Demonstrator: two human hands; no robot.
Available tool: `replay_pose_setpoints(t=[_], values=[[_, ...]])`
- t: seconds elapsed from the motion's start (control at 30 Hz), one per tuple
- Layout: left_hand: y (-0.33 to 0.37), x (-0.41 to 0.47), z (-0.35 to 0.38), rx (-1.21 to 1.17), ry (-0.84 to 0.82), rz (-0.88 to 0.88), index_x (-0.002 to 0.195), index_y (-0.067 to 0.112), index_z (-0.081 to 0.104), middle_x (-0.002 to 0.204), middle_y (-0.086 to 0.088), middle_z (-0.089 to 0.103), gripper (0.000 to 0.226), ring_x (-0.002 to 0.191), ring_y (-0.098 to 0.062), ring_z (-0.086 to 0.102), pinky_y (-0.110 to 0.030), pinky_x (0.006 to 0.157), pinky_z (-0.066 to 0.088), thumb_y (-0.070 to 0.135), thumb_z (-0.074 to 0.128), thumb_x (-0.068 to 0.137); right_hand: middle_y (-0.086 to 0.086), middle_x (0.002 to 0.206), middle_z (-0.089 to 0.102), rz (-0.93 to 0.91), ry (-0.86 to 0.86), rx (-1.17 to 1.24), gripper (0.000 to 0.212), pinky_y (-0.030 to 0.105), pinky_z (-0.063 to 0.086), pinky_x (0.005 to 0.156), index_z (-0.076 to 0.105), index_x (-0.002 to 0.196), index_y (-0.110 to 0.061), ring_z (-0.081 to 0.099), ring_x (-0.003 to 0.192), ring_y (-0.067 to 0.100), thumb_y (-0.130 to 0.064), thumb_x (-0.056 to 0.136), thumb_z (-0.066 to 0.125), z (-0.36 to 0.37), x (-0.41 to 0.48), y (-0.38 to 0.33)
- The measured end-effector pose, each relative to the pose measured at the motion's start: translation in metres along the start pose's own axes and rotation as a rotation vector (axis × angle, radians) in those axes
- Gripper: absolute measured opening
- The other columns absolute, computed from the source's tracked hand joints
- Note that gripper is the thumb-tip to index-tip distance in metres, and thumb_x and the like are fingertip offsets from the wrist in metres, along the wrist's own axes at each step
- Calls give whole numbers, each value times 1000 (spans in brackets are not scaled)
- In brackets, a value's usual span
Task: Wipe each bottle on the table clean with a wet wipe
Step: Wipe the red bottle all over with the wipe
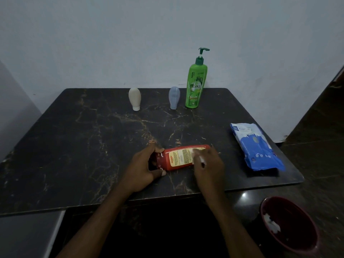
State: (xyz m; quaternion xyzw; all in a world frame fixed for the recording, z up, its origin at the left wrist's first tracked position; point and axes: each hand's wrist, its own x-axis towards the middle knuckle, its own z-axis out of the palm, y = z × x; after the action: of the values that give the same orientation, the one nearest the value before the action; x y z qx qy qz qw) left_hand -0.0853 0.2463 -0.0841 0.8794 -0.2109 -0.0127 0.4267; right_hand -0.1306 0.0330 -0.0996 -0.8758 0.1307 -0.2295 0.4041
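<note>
A red bottle [178, 157] with a yellow label lies on its side on the dark marble table [74, 146], near the front edge. My left hand [144, 168] grips its cap end, thumb and fingers curled round it. My right hand [209, 164] holds a white wet wipe [199, 158] pressed on the bottle's right part. At the back stand a beige bottle [134, 98] and a grey-blue bottle [174, 97], both cap down, and a tall green pump bottle [195, 84].
A blue pack of wet wipes [255, 146] lies at the table's right side. A dark red bin [290, 224] with used white wipes inside stands on the floor at lower right. A wall runs behind the table.
</note>
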Motion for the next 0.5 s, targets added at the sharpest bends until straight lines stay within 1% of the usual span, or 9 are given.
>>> replay_pose_setpoints(t=[0.07, 0.1, 0.17, 0.2, 0.27, 0.37, 0.43, 0.47, 0.5], values=[[0, 0, 0, 1, -9, 1, 121, 32, 55, 127, 13, 58, 62, 109, -7, 61, -17, 87, 50, 19, 90, 72, -1, 101, 63, 48, 77, -4, 12, 12, 42, 65, 67, 104, -17, 58, 81, 3, -23, 95, 62, -12, 12, 15], [-1, 0, 0, -1, -11, 0, 121, 33, 54, 128, 13, 57, 62, 110, -8, 61, -18, 88, 51, 19, 90, 72, 1, 95, 64, 84, 107, 22, 8, 17, 46, 64, 65, 98, -16, 60, 78, 6, -23, 94, 63, -16, 16, 21], [-1, 1, 0, 3, -12, -7, 121, 34, 54, 129, 12, 57, 63, 111, -9, 60, -22, 89, 52, 19, 90, 72, -1, 85, 64, 161, 135, 79, 8, 28, 54, 66, 62, 90, -16, 62, 75, 8, -23, 93, 66, -20, 22, 26], [-1, 1, 0, 3, -10, -9, 121, 35, 54, 129, 12, 57, 63, 111, -10, 61, -23, 89, 52, 19, 90, 72, -3, 82, 62, 173, 139, 92, 10, 30, 55, 67, 61, 88, -16, 62, 75, 9, -22, 92, 66, -21, 23, 26], [-2, 0, 0, 2, -8, -5, 121, 34, 54, 129, 11, 57, 63, 110, -11, 61, -20, 88, 51, 19, 90, 72, -5, 81, 61, 185, 141, 103, 9, 25, 53, 64, 61, 88, -15, 62, 76, 8, -21, 93, 66, -19, 23, 21], [-1, -1, 0, 7, -8, 6, 121, 35, 53, 131, 10, 57, 63, 112, -12, 60, -21, 88, 51, 18, 90, 73, -4, 93, 62, 182, 97, 109, 2, 14, 43, 60, 62, 98, -22, 61, 78, 3, -22, 95, 62, -11, 21, 2], [0, -1, 0, 14, -1, 9, 120, 34, 53, 130, 10, 57, 62, 113, -11, 60, -21, 89, 50, 17, 90, 73, -6, 106, 59, 135, -8, 77, 10, 13, 42, 62, 62, 105, -32, 57, 80, -1, -27, 99, 56, -4, 17, -17], [0, -1, 1, 15, 6, 10, 120, 34, 54, 129, 11, 57, 62, 112, -10, 60, -21, 89, 51, 17, 90, 72, -7, 111, 57, 71, -58, 21, 13, 13, 43, 65, 63, 108, -33, 55, 83, -1, -27, 100, 54, 0, 13, -27], [1, -1, 1, 14, 13, 13, 119, 34, 54, 127, 12, 58, 62, 111, -8, 60, -22, 88, 52, 17, 90, 71, -6, 116, 55, -11, -96, -36, 17, 15, 46, 69, 64, 113, -28, 54, 87, 0, -25, 100, 53, 6, 7, -37]])
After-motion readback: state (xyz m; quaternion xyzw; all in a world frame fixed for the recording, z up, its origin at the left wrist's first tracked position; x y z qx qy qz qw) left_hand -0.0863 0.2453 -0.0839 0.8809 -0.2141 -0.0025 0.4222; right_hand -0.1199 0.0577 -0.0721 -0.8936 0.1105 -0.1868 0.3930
